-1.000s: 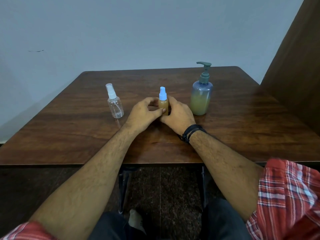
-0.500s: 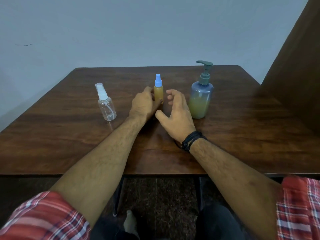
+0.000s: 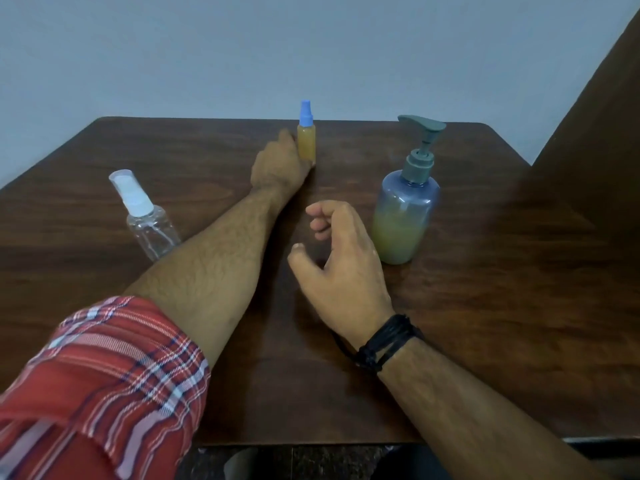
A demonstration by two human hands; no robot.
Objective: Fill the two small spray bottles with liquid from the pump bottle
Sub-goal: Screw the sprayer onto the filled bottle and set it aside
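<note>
A small spray bottle with a blue cap, full of yellow-orange liquid, stands upright near the far edge of the wooden table. My left hand reaches far forward and holds this bottle at its lower part. My right hand hovers over the middle of the table with fingers loosely curled and nothing in it. The pump bottle, blue-tinted with a grey pump and yellowish liquid in its lower half, stands just right of my right hand. A clear, empty-looking spray bottle with a white cap stands at the left.
A pale wall rises behind the table's far edge. A dark wooden panel stands at the right side. The table's near edge runs just in front of my body, with dark floor below.
My left hand has carried the blue-capped bottle away from me toward the far edge. My right hand has let go of it and drawn back, staying near the pump bottle.
</note>
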